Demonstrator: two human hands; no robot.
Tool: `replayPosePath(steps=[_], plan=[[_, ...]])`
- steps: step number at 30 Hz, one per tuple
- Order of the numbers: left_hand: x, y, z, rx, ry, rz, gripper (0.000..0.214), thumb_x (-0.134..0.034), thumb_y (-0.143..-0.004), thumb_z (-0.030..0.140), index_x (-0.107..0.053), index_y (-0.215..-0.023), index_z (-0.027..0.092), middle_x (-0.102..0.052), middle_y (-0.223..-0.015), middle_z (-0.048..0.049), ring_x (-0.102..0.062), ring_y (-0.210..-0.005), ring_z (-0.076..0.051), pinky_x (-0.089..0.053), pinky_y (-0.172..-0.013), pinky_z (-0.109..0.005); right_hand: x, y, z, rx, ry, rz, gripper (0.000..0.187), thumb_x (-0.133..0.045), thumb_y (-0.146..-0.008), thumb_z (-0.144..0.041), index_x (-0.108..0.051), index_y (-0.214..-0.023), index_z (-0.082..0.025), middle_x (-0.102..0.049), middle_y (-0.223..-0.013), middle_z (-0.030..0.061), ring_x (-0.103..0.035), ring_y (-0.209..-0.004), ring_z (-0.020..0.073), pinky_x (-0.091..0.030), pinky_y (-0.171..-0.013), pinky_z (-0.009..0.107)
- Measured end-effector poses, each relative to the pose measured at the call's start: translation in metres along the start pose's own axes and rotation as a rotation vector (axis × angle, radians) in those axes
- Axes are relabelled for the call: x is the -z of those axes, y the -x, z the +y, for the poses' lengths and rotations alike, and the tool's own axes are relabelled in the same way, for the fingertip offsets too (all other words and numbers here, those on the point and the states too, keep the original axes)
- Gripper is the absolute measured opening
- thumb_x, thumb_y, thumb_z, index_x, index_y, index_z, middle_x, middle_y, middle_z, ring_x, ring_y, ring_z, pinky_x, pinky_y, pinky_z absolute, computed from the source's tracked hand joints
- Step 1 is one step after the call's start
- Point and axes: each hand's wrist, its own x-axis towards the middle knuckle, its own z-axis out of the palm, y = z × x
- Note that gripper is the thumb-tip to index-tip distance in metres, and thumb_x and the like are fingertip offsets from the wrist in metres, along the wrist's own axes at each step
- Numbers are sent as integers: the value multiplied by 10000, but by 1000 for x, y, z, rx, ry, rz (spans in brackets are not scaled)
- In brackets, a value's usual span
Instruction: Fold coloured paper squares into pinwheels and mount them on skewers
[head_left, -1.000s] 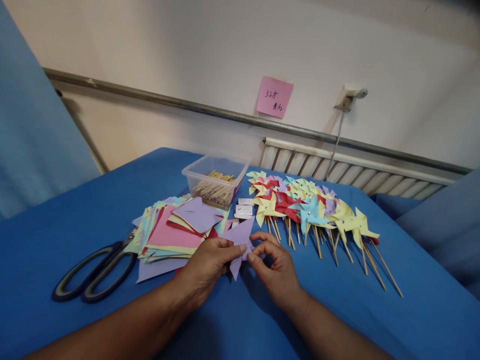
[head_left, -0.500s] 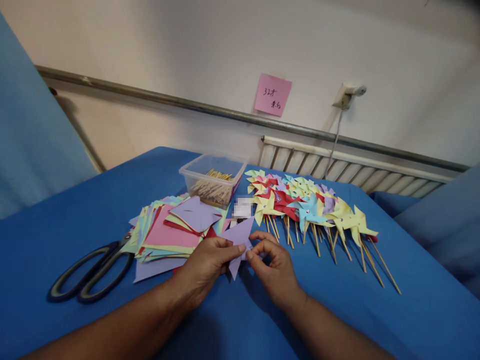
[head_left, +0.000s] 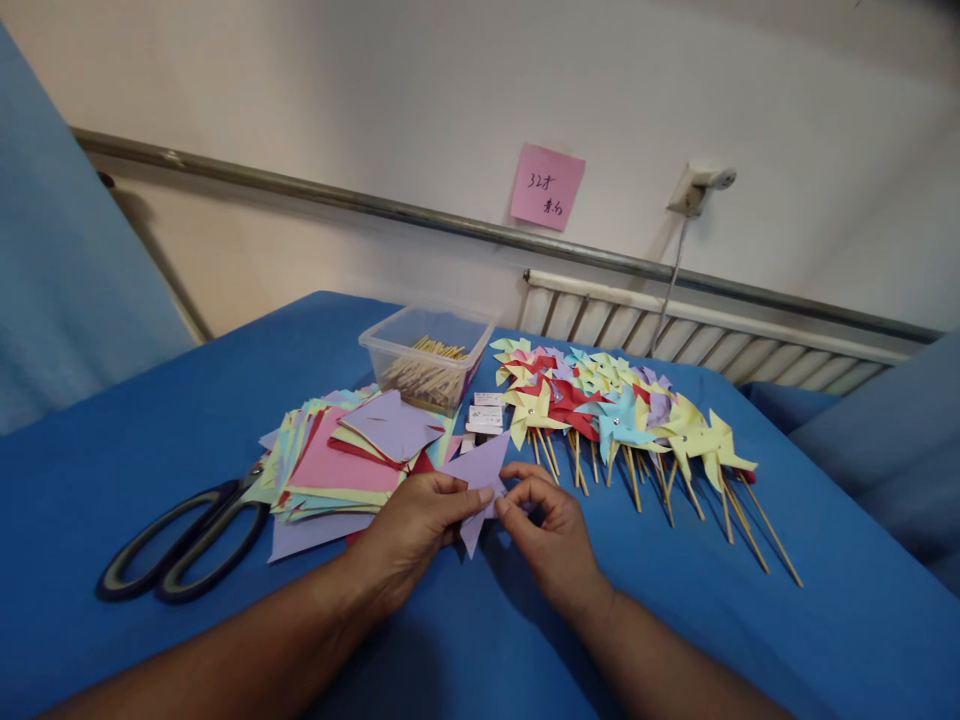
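A purple paper pinwheel [head_left: 481,466], its corners folded toward the middle, is held between my two hands over the blue cloth. My left hand [head_left: 424,520] pinches it from the left, thumb pressed near the centre. On the other side, the thumb and index finger of my right hand [head_left: 551,525] close on its right part; whether a small pin is between them is hidden. Left of my hands lies a pile of coloured paper squares [head_left: 345,455], some with cuts in them. Big dark-handled scissors [head_left: 187,545] rest at the pile's left edge, blades partly under the paper.
Behind the pile stands a clear plastic box [head_left: 427,355] of wooden sticks. Small white boxes [head_left: 486,415] sit just beyond my hands. Finished pinwheels on sticks [head_left: 619,415] lie in rows to the right. A radiator [head_left: 705,330] and metal rail run along the wall.
Hands and purple pinwheel stay almost in place, with only a very slight shift of the fingers and the view. Nothing was picked up or put down.
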Motion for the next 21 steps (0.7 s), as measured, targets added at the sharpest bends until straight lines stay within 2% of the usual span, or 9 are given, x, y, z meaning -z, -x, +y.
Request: replayPosePath(steps=[8, 11, 14, 16, 18, 21], plan=[[-1, -1, 0, -6, -39, 25, 336, -774, -577, 323, -476, -548, 171, -465, -426, 63, -409, -403, -72, -264, -415, -203, 0, 0, -2, 0, -2, -7, 133, -620, -750, -189, -602, -619, -184, -628, -1003, 71, -585, -952, 206, -408, -818, 325], [-1, -1, -1, -25, -54, 20, 294, -754, -592, 311, -504, -555, 160, -517, -451, 37, -443, -423, -84, -288, -428, -207, 0, 1, -3, -1, -32, -20, 148, -625, -766, -234, -613, -627, -184, -623, -1009, 73, -576, -976, 217, -406, -849, 341], [1, 0, 2, -43, -62, -16, 224, -727, -609, 290, -566, -591, 135, -584, -511, -5, -506, -472, -110, -352, -472, -223, 2, 1, -1, -53, -206, 16, 113, -631, -787, -312, -637, -805, -200, -600, -1109, 73, -555, -1045, 226, -412, -885, 359], [3, 1, 5, -25, -49, -66, 181, -712, -610, 264, -598, -625, 124, -609, -539, -21, -541, -501, -132, -390, -506, -241, 3, -1, 2, -140, -378, 18, 235, -646, -785, -367, -604, -962, -217, -614, -1099, 68, -580, -997, 215, -450, -842, 350], [5, 2, 9, 16, -53, -125, 144, -696, -603, 232, -616, -648, 121, -628, -557, -30, -564, -516, -148, -413, -527, -256, 4, -3, 5, -227, -524, -44, 327, -668, -765, -408, -575, -1007, -208, -651, -997, 59, -616, -881, 195, -481, -771, 327], [7, 6, 15, 59, -103, -243, 89, -671, -592, 190, -633, -638, 125, -630, -544, -25, -563, -506, -151, -407, -518, -252, 4, -4, 7, -305, -644, -206, 393, -736, -696, -400, -569, -974, -178, -675, -895, 53, -638, -753, 182, -502, -700, 319]])
